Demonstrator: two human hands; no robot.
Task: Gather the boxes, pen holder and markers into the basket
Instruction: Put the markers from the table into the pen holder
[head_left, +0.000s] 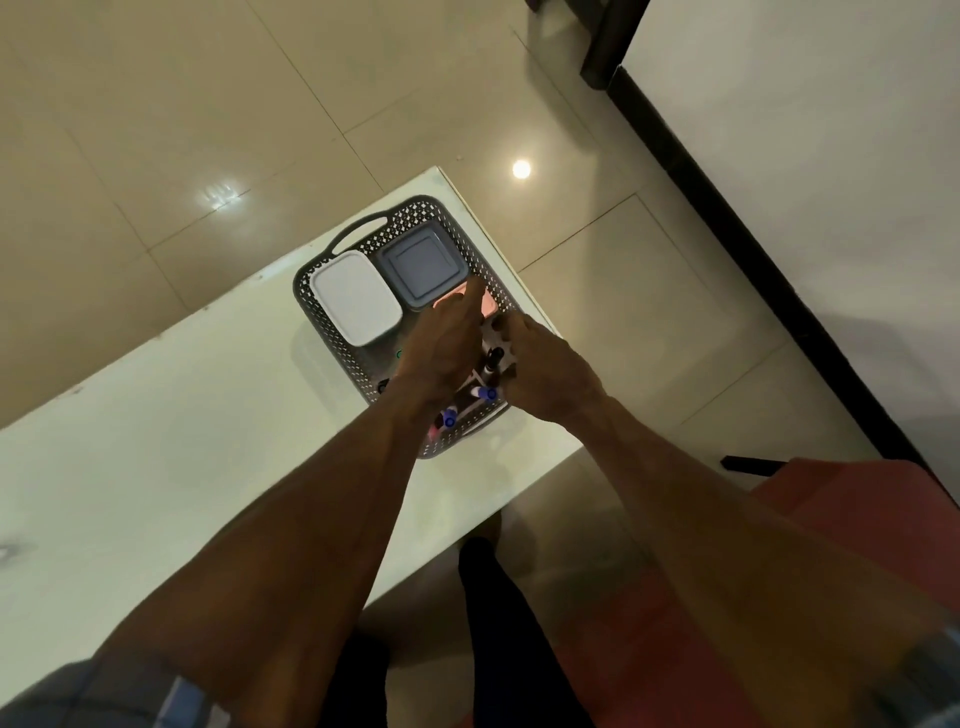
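Hands over the basket (363, 244), both of them, seen from the head camera looking straight down. That grey lattice basket sits on the white bench (156, 415), close to its far corner, and it is already well loaded. Beyond the hands, at the basket's far end, lies the grey box (418, 267); just left of it, touching or nearly so, the white box (356, 296). A pink box (488, 304) peeks out just past the fingertips, mostly covered. The left hand (441, 353) reaches in with fingers stretched out straight, index tip pointing toward the grey box, holding nothing that can be seen. The right hand (540, 374) is right beside it, fingers curled down around the white pen holder (493, 345), which stands in the near right part of the basket between the two hands. Markers (488, 393) with blue caps stick up from the holder below the palms, one more blue cap (449, 418) nearer the left wrist. Both forearms run in from the near edge of the bench, close together at the wrists, and a tiled floor (156, 130) lies past the bench.
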